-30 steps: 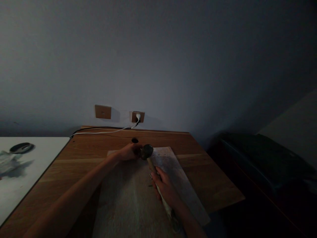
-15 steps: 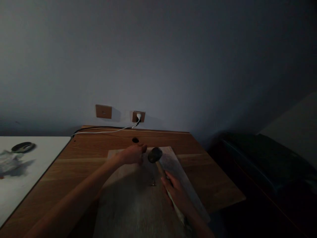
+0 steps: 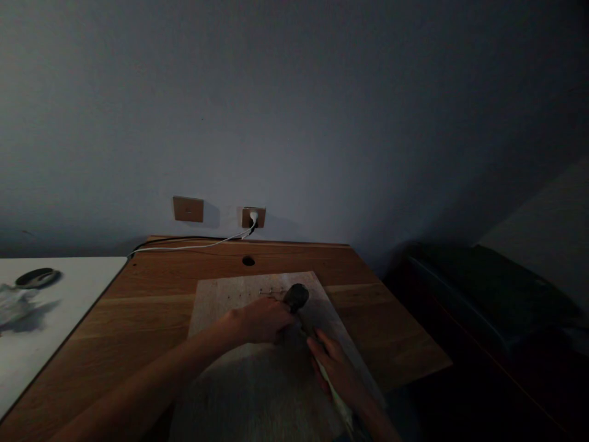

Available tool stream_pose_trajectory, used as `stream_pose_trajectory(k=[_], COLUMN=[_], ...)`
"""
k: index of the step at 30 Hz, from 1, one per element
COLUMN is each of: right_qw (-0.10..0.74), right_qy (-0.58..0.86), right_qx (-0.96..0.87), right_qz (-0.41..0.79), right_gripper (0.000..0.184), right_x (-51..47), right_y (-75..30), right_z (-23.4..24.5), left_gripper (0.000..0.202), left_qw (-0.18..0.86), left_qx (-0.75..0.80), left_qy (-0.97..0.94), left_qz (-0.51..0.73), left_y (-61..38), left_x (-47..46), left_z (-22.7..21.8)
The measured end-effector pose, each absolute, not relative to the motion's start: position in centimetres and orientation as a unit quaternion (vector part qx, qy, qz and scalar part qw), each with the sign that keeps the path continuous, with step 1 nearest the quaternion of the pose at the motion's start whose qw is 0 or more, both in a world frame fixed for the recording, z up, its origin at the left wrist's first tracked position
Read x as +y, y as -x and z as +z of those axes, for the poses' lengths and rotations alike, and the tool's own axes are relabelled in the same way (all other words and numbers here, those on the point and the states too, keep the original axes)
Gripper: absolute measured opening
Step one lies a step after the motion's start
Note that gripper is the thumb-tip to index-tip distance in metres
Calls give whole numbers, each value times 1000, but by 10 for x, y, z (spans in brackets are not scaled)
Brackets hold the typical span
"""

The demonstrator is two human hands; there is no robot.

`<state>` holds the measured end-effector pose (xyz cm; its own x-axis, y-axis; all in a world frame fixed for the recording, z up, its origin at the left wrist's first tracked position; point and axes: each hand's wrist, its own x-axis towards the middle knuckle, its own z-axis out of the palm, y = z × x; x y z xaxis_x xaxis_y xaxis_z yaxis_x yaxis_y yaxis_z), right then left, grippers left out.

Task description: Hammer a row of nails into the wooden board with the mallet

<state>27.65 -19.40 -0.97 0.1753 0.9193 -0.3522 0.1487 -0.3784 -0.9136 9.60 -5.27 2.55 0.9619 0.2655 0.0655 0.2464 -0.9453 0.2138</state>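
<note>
My right hand [image 3: 338,368] is wrapped round the pale handle of a hammer [image 3: 298,297] with a dark, rounded head. The head is raised over the far part of a pale wooden board [image 3: 230,393]. Beside and partly in front of it, my left hand [image 3: 267,320] is held low over the board with its fingers curled in. Its fingertips are turned away, and what they hold, if anything, is hidden. Several small nails [image 3: 271,290] stand in a row near the board's far edge, just beyond my left hand.
The board lies on a wooden desk [image 3: 138,319]. A white table [image 3: 92,288] adjoins on the left, with a dark round dish [image 3: 37,278] and crumpled clear plastic [image 3: 16,304]. Cables [image 3: 193,247] run along the wall to a socket [image 3: 260,217]. A cable hole [image 3: 248,261] pierces the desk.
My left hand has come nearer and slightly right, over the spot where a small metal piece lay. The row of nails now shows. The hammer head has shifted slightly right and down.
</note>
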Motion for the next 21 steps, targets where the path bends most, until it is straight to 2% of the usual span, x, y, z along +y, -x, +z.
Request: stream_pose_trajectory(k=[3, 6, 10, 15, 21], right_qw=[387, 391, 396, 396, 388], right_qy=[654, 649, 629, 638, 625], right_qx=[-413, -422, -447, -439, -461], right_qz=[503, 498, 498, 493, 497], right_gripper=[88, 88, 74, 74, 72], right_x=[-193, -193, -192, -192, -192], right_y=[-278, -278, -277, -278, -276], right_z=[-13, -14, -14, -13, -7], left_gripper=[20, 26, 27, 26, 21], left_qw=[80, 105, 160, 236, 285], left_qx=[131, 151, 252, 296, 282], left_qy=[-988, -983, -954, -924, -913], left_qz=[33, 28, 20, 55, 78], left_y=[-94, -83, -54, -25, -27], left_x=[-53, -43, -8, 33, 40], left_z=[28, 41, 56, 46, 34])
